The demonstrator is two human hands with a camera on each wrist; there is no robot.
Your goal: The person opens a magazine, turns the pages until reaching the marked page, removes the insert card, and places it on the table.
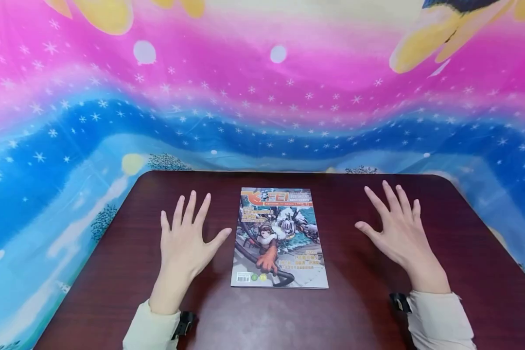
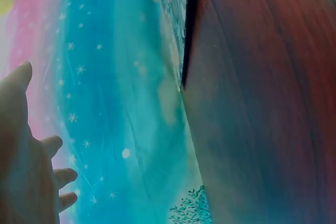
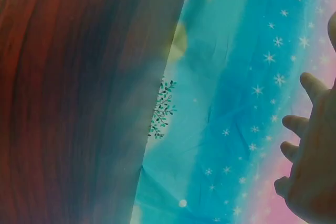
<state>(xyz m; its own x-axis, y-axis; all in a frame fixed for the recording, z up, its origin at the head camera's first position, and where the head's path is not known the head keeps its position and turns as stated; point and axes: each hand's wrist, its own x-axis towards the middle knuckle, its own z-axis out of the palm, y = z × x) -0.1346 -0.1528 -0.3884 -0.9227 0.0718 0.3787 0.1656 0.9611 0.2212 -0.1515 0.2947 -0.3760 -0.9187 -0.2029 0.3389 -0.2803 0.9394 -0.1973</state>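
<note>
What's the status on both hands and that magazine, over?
Left hand open, empty, left of the magazine. Right hand open, empty, on its right. Magazine closed, cover up on the table. No obstruction visible between hands and magazine.

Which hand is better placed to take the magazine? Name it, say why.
Left hand, I'd judge: in the head view its thumb appears almost at the magazine; the right hand shows a wider gap. Both look empty.

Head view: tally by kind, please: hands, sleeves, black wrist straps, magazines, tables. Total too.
Hands, left hand and right hand: 2
Sleeves, left sleeve and right sleeve: 2
Black straps, left strap and right strap: 2
Magazine: 1
Table: 1
Total: 8
</note>
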